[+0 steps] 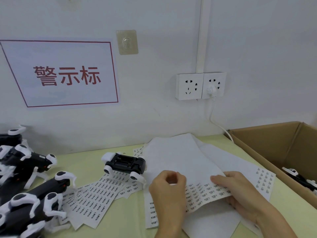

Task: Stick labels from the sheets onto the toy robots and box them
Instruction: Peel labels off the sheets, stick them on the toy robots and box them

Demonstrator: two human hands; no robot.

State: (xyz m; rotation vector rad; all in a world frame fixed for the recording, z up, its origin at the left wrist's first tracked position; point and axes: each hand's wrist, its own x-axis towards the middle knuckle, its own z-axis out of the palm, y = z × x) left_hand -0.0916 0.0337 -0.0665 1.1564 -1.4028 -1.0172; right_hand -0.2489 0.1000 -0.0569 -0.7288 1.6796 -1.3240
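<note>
A black-and-white toy robot (126,164) lies belly-up on the pale green table, just left of a stack of label sheets (180,158). My left hand (167,191) hovers over the near part of the top sheet, its fingers curled in a pinch; whether a label sits between them is hidden. My right hand (240,191) grips the sheet's right edge, thumb on top beside rows of printed labels (204,191). More label sheets (96,198) fan out on the left. A cardboard box (283,152) at the right holds one robot (299,179).
Several more toy robots (30,177) are piled at the left edge of the table. On the wall are a red-framed sign (65,74), a hook (127,42) and sockets (200,85) with a white cable (219,124) running down behind the box.
</note>
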